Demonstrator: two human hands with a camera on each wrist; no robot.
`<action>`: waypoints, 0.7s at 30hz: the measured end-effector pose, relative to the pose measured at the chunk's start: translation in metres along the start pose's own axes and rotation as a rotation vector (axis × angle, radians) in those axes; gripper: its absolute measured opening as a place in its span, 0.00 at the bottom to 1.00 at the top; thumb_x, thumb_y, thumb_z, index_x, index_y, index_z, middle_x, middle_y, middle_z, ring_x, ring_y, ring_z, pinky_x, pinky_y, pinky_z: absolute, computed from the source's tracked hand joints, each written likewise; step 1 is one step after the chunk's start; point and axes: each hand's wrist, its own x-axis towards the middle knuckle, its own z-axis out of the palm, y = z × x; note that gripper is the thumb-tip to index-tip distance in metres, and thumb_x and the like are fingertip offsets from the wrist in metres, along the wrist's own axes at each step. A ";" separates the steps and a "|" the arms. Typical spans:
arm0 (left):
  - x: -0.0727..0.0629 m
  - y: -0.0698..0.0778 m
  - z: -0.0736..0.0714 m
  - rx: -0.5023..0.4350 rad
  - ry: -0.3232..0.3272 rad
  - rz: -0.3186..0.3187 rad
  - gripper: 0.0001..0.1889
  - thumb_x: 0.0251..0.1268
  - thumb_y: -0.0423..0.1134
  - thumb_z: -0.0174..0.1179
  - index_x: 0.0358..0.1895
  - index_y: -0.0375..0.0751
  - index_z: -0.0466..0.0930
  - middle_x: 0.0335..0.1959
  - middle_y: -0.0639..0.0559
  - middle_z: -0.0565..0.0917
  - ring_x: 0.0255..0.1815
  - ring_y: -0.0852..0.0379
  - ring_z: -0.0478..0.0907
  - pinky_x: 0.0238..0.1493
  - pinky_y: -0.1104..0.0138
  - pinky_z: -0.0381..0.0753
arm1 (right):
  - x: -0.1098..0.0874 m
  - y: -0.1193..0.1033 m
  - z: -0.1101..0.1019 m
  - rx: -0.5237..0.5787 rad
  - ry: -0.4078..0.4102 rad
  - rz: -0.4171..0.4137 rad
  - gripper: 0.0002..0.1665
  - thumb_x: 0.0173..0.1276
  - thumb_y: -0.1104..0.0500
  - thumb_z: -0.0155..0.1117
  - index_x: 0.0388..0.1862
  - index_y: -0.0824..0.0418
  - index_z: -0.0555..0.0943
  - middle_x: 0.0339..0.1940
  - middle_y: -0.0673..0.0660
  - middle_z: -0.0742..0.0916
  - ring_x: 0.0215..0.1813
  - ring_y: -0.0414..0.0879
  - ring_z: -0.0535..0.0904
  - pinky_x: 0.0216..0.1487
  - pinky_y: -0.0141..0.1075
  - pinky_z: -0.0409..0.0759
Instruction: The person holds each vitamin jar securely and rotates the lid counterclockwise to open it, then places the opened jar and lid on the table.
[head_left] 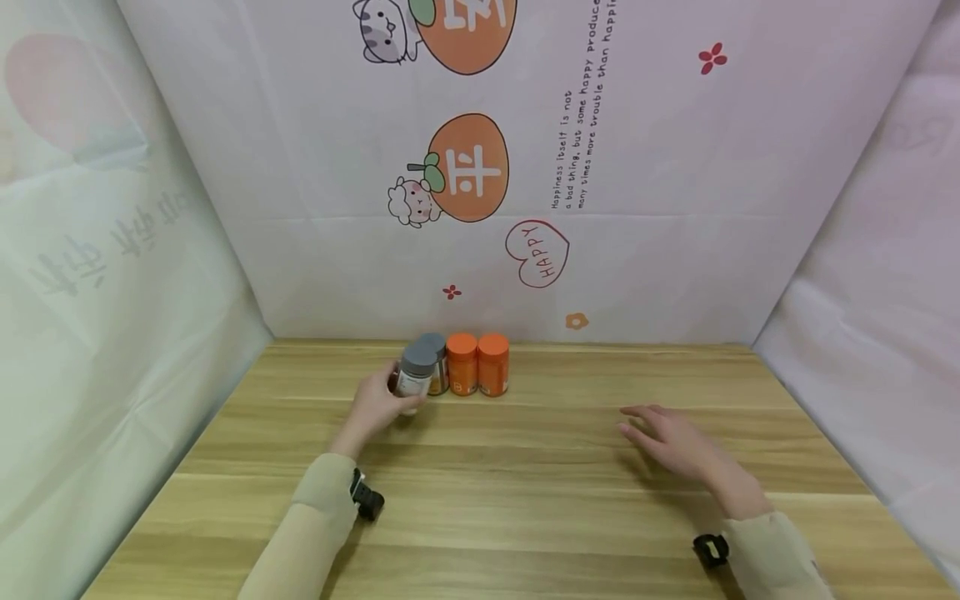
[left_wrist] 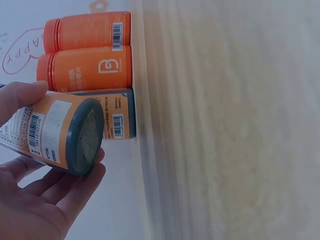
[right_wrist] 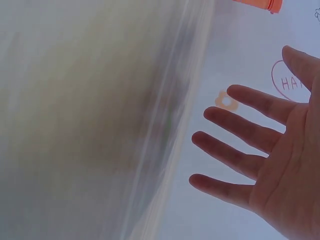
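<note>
My left hand grips a grey-capped bottle with a white and orange label. In the left wrist view the thumb lies on one side of this bottle and the fingers curl under the other, its dark base tilted toward the camera. Just behind it stands a second grey-capped bottle, partly hidden by the held one. Two orange bottles stand in line to its right, side by side. Over the right part of the table my right hand hovers with spread fingers, holding nothing.
The wooden table ends at a white printed backdrop right behind the bottles. White cloth walls close off both sides. A black band is worn at each wrist.
</note>
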 end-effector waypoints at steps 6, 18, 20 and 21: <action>-0.005 0.007 0.004 0.024 -0.007 0.025 0.25 0.47 0.43 0.73 0.48 0.44 0.74 0.43 0.45 0.82 0.41 0.50 0.79 0.43 0.56 0.78 | 0.003 -0.009 0.001 0.013 0.002 -0.015 0.30 0.73 0.42 0.47 0.63 0.62 0.73 0.59 0.68 0.78 0.57 0.65 0.76 0.57 0.59 0.70; -0.012 0.024 0.018 0.005 -0.029 0.036 0.27 0.45 0.41 0.73 0.52 0.45 0.74 0.45 0.47 0.82 0.44 0.51 0.79 0.46 0.56 0.78 | 0.011 -0.020 0.006 0.047 -0.015 -0.001 0.31 0.73 0.40 0.46 0.64 0.59 0.73 0.62 0.65 0.77 0.61 0.64 0.73 0.59 0.59 0.69; -0.012 0.026 0.022 0.003 -0.027 0.046 0.29 0.45 0.41 0.73 0.54 0.45 0.74 0.46 0.47 0.82 0.45 0.51 0.79 0.47 0.55 0.78 | 0.013 -0.021 0.008 0.053 -0.019 -0.001 0.31 0.73 0.40 0.46 0.64 0.58 0.72 0.62 0.65 0.77 0.61 0.63 0.73 0.59 0.59 0.69; -0.012 0.027 0.023 0.008 -0.025 0.053 0.29 0.45 0.41 0.74 0.54 0.45 0.74 0.46 0.48 0.82 0.45 0.51 0.79 0.47 0.55 0.78 | 0.014 -0.022 0.009 0.059 -0.019 -0.002 0.31 0.73 0.40 0.46 0.64 0.58 0.72 0.62 0.65 0.77 0.61 0.63 0.73 0.59 0.59 0.69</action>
